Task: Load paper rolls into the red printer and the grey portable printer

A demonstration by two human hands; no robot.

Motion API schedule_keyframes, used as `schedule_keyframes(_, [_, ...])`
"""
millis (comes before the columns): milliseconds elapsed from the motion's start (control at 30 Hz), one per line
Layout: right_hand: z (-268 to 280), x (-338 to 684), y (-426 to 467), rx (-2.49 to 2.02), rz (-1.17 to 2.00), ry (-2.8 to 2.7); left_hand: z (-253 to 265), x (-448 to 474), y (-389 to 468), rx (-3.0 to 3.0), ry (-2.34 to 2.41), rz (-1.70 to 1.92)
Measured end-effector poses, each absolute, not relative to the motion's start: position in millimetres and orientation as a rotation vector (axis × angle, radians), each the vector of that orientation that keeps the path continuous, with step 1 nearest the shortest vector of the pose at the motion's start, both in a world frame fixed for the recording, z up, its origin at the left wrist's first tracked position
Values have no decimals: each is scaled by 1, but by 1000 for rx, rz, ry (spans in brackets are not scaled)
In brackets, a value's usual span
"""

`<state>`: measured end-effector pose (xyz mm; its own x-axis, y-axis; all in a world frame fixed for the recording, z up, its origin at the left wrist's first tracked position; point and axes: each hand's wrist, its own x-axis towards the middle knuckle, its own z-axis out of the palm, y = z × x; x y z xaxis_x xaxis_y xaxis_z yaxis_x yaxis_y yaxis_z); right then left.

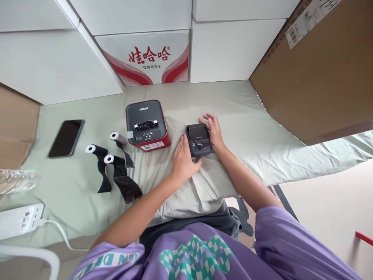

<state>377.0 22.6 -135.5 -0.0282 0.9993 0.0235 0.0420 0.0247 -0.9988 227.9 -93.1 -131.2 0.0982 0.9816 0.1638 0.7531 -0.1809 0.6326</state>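
1. Small dark printer point(198, 139) near the middle of a pale green cloth point(250, 128), a strip of black paper point(204, 144) poking from its slot.
2. Left hand point(183, 158) flat and open against the printer's left side, fingers together, gripping nothing.
3. Right hand point(213, 130) open, resting on the printer's right edge, fingers spread loosely.
4. Just left of the hands, a larger grey and red printer point(147, 124).
5. Further left, three rolls of black paper point(112, 163), partly unwound, near one another.
6. Black phone point(66, 137) lying flat, well apart at far left.
7. White boxes point(157, 54) stacked behind; brown cardboard box point(314, 74) at right.
8. White power strip point(19, 220) at lower left.
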Motion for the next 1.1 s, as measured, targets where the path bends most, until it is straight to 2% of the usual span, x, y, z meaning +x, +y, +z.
schedule_keyframes(1100, [-147, 377, 27, -1086, 1225, -1117, -140, 234, -95, 2091, 1777, 911])
